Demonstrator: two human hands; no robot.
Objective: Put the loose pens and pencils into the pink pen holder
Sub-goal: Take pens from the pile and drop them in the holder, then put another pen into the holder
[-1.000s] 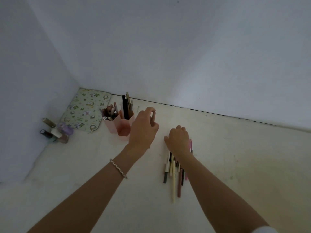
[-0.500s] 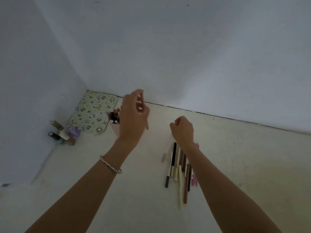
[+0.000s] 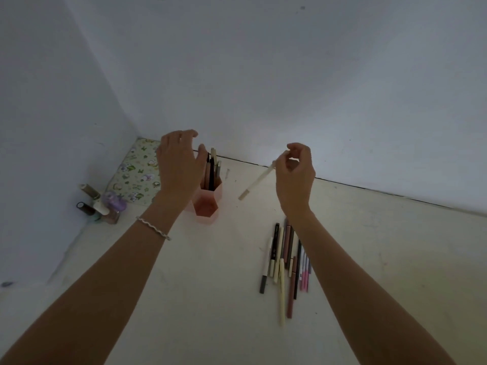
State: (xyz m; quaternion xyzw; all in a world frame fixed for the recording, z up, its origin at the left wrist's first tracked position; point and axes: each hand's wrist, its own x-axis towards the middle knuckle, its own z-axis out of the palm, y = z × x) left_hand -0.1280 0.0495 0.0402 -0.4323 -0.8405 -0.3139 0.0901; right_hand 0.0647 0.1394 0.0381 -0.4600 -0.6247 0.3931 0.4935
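Note:
The pink pen holder (image 3: 207, 208) with hexagonal cells stands near the back wall, several pens upright in its rear cell and the front cell showing nothing inside. My left hand (image 3: 178, 164) hovers over the holder's left side, fingers spread, holding nothing; it hides the left cells. My right hand (image 3: 295, 175) is raised to the right of the holder and pinches a cream pen (image 3: 257, 182) by its upper end, the pen slanting down-left in the air. Several loose pens and pencils (image 3: 286, 262) lie in a row on the pale surface below my right wrist.
A floral patterned pouch (image 3: 134, 171) lies flat in the back left corner. Small bottles (image 3: 101, 206) stand in a cluster by the left wall. White walls close in the surface on the left and at the back.
My right hand has lifted off the pile with a cream pen. My left hand has opened over the holder and no longer holds a pen.

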